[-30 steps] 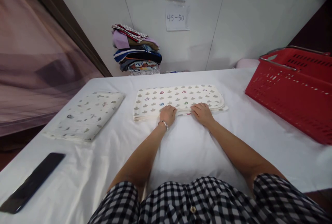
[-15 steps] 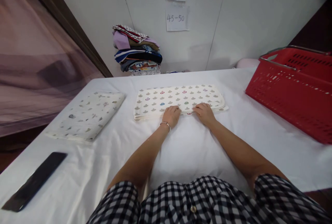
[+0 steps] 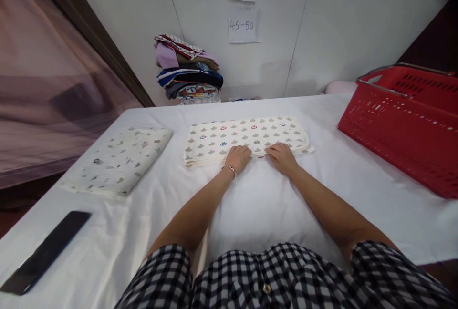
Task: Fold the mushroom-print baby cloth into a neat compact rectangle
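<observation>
In the head view a white folded cloth (image 3: 238, 132) with grey and a few coloured printed motifs lies lengthwise across the table, its layers showing along the near edge. My left hand (image 3: 238, 158) is closed on that near edge a little left of its right half, a bracelet at the wrist. Just to the right, my right hand (image 3: 282, 156) holds the same edge between fingers and thumb. A gap separates the two hands. The thumbs are mostly hidden.
Left of it on the white-covered table (image 3: 161, 213) lies another folded patterned cloth (image 3: 121, 161), with a dark phone-like slab (image 3: 48, 252) nearer me. A red basket (image 3: 400, 128) stands at the right. Behind the table is a stack of folded fabrics (image 3: 189, 68).
My left hand has slid slightly to the right along the cloth's near edge. My right hand and the cloth look almost unchanged.
</observation>
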The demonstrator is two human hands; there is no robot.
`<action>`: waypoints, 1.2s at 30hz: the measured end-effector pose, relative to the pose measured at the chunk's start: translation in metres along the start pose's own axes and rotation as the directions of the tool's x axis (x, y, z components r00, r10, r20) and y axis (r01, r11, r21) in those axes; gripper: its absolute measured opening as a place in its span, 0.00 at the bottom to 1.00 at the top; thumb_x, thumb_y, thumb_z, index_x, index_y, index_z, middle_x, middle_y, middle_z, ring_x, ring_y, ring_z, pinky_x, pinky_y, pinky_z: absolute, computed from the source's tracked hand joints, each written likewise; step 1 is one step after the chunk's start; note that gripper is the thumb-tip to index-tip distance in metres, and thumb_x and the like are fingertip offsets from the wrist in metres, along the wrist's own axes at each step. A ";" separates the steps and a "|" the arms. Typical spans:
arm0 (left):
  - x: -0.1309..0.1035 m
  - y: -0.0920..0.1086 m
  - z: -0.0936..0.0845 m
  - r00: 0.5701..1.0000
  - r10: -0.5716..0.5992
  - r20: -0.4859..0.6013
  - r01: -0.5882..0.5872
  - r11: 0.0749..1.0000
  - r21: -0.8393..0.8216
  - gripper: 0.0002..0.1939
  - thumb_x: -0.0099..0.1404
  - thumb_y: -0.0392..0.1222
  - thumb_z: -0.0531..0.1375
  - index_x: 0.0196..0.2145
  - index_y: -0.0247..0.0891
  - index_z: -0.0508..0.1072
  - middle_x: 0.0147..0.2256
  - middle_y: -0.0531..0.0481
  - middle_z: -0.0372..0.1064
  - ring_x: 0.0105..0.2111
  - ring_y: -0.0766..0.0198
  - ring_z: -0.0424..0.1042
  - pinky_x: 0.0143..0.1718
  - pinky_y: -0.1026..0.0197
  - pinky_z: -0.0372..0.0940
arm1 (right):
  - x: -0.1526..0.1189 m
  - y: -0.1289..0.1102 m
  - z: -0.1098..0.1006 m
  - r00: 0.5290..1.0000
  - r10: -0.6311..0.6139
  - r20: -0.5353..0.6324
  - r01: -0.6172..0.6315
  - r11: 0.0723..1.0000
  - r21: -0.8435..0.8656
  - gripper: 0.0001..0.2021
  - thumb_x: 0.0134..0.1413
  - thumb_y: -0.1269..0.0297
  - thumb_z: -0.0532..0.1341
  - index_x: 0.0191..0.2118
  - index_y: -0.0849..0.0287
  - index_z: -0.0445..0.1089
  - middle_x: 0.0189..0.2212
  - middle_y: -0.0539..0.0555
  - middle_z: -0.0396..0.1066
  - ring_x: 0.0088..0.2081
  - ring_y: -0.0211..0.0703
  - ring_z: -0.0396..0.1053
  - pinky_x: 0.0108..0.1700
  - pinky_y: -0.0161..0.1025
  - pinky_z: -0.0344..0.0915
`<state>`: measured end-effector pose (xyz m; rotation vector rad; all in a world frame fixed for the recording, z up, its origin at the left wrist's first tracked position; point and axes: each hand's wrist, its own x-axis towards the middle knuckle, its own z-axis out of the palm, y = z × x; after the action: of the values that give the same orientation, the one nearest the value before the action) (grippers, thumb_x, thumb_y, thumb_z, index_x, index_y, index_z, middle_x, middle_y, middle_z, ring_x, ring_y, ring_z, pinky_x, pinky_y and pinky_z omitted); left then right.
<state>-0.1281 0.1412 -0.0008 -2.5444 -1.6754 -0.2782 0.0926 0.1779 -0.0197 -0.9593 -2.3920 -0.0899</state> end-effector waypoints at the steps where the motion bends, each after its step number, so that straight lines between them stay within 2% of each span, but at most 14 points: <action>1: 0.001 0.000 0.000 1.000 0.001 0.004 -0.001 1.000 0.009 0.07 0.66 0.39 0.52 0.39 0.41 0.70 0.43 0.47 0.69 0.43 0.58 0.65 0.45 0.55 0.55 | 0.000 0.000 -0.001 1.000 0.001 0.002 -0.001 1.000 0.001 0.12 0.59 0.70 0.51 0.42 0.55 0.71 0.37 0.55 0.70 0.39 0.45 0.61 0.43 0.43 0.53; 5: 0.002 -0.001 0.006 0.999 -0.003 -0.041 0.004 1.000 0.018 0.10 0.68 0.40 0.50 0.38 0.40 0.71 0.40 0.46 0.70 0.41 0.58 0.66 0.44 0.55 0.56 | 0.000 -0.003 -0.004 1.000 -0.007 0.025 0.006 1.000 0.006 0.12 0.56 0.71 0.53 0.42 0.57 0.70 0.38 0.56 0.70 0.40 0.46 0.61 0.43 0.43 0.53; 10: 0.003 -0.004 0.014 0.994 -0.023 -0.111 0.023 1.000 -0.004 0.11 0.68 0.39 0.49 0.37 0.39 0.71 0.38 0.46 0.71 0.40 0.59 0.67 0.43 0.56 0.56 | 0.002 -0.007 -0.006 0.998 -0.008 0.064 0.010 1.000 -0.022 0.10 0.57 0.65 0.54 0.43 0.56 0.69 0.41 0.56 0.69 0.42 0.47 0.60 0.44 0.44 0.52; 17: 0.002 -0.003 0.014 0.994 -0.031 -0.108 0.032 0.999 0.009 0.11 0.68 0.39 0.49 0.38 0.39 0.71 0.37 0.47 0.71 0.39 0.60 0.67 0.42 0.57 0.57 | 0.004 -0.004 -0.005 0.999 0.012 0.034 -0.010 0.997 -0.075 0.12 0.62 0.67 0.50 0.42 0.58 0.69 0.39 0.56 0.70 0.41 0.45 0.61 0.44 0.42 0.51; 24: 0.000 0.001 0.007 0.995 -0.014 -0.094 0.015 1.000 0.006 0.10 0.65 0.43 0.55 0.43 0.41 0.70 0.45 0.46 0.67 0.44 0.57 0.65 0.43 0.55 0.58 | 0.001 0.001 0.002 0.999 0.006 0.054 -0.002 0.998 -0.069 0.12 0.61 0.70 0.50 0.42 0.58 0.70 0.37 0.55 0.71 0.40 0.45 0.61 0.43 0.41 0.51; 29: 0.002 0.003 0.007 0.997 -0.021 -0.076 0.023 1.000 0.015 0.08 0.66 0.41 0.53 0.37 0.40 0.72 0.39 0.47 0.69 0.41 0.57 0.65 0.41 0.56 0.58 | 0.002 0.001 0.003 0.997 0.016 0.072 -0.011 0.997 -0.078 0.11 0.61 0.70 0.50 0.42 0.58 0.70 0.38 0.55 0.70 0.40 0.44 0.60 0.44 0.41 0.51; 36: 0.000 -0.001 0.012 0.989 -0.018 -0.144 0.013 0.999 -0.032 0.08 0.65 0.41 0.54 0.38 0.40 0.72 0.38 0.47 0.70 0.39 0.58 0.65 0.40 0.56 0.59 | 0.004 -0.002 -0.001 0.991 0.018 0.132 0.001 0.990 -0.139 0.11 0.61 0.68 0.51 0.44 0.56 0.68 0.40 0.55 0.70 0.42 0.45 0.60 0.44 0.42 0.51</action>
<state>-0.1277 0.1436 -0.0124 -2.4670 -1.6508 -0.4812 0.0896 0.1789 -0.0170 -1.0693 -2.5304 -0.1973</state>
